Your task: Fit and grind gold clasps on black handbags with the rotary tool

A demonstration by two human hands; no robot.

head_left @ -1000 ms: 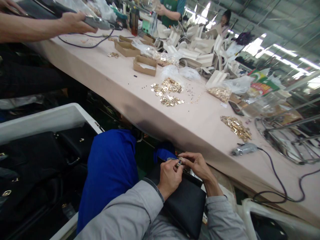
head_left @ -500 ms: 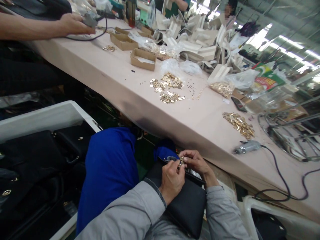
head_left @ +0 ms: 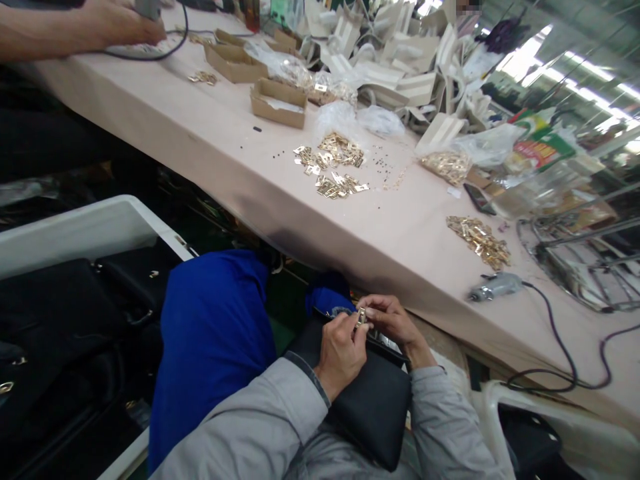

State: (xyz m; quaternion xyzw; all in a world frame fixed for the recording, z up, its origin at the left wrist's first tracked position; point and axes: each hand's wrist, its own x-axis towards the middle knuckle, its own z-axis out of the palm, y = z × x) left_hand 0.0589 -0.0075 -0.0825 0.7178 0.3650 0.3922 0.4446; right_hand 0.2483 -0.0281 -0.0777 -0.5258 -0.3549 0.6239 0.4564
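My left hand (head_left: 341,352) and my right hand (head_left: 393,321) meet just below the table edge, both pinched on a small gold metal fitting (head_left: 361,315). They work over the top of a black leather bag (head_left: 373,407) that rests on my lap. Both arms wear grey sleeves. On the table above lie piles of gold fittings (head_left: 333,170) and another heap (head_left: 480,241) to the right.
A long pink table (head_left: 225,143) carries cardboard trays (head_left: 277,110), plastic bags, cream bag parts (head_left: 400,73) and a grey electric tool (head_left: 493,287) with a black cable. A white crate (head_left: 75,230) of black bags stands at left. Another person's hand (head_left: 117,23) holds a tool at top left.
The view has drifted slightly, so the table sits higher in frame. My hands stay together on the fitting, shifted a little. The other person's hand has moved left along the table.
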